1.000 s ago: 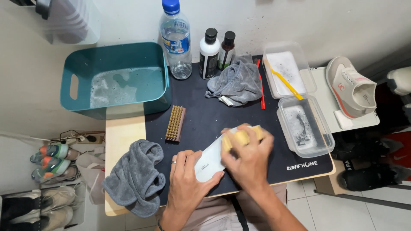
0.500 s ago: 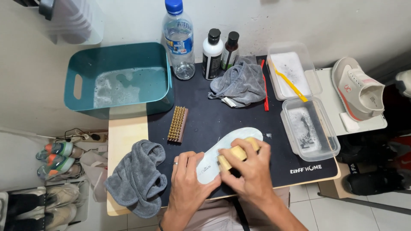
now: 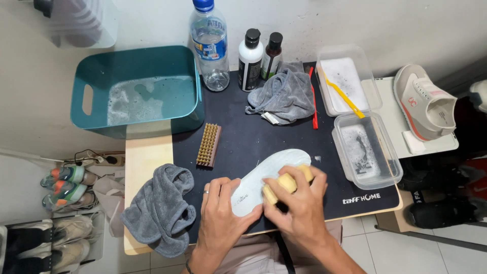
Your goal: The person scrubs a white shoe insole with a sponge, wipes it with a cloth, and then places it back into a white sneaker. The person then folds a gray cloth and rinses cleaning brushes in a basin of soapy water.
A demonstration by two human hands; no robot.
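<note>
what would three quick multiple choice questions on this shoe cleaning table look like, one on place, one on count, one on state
1. Where does the spare brush lie?
A. inside the tub
B. on the mat, right of the tub
C. on the shoe

2. How many bottles stand at the wall?
A. one
B. three
C. five

3. What is in the tub?
A. soapy water
B. nothing
C. shoes

Answers:
1 B: the spare brush lies on the black mat, below and right of the teal tub.
2 B: one clear water bottle, one white bottle, one brown bottle.
3 A: foam floats inside.
</note>
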